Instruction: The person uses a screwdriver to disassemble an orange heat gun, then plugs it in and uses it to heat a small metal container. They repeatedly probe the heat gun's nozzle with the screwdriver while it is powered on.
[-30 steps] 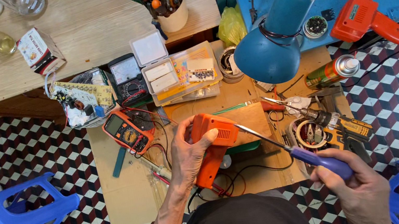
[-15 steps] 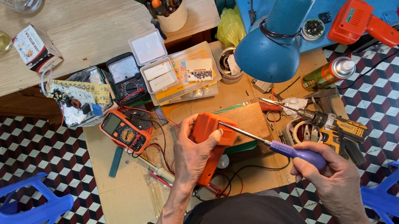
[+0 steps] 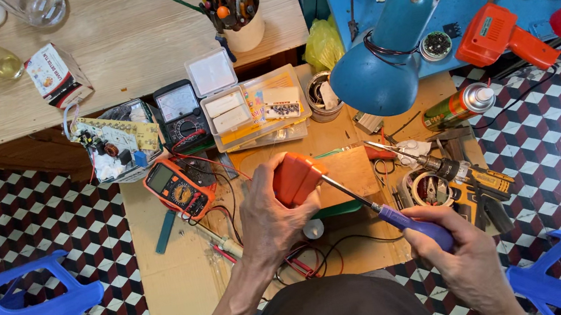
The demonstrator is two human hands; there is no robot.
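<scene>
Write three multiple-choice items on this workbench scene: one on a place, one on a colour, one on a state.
1. Where does the blue desk lamp stand relative to the orange tool in the left hand?
A. Nearer the person than it
B. Beyond it, to its right
C. Beside the blue stool

2. What colour is the handle of the screwdriver in the right hand?
A. Purple
B. Yellow
C. Green

3. What is the state of the clear plastic parts box?
A. Shut
B. Overturned
C. Open, lid flipped back

Answers: 1 B, the lamp shade sits farther from the person and to the right. 2 A, the grip showing above the fingers is purple. 3 C, the lid lies back and the compartments show.
</scene>
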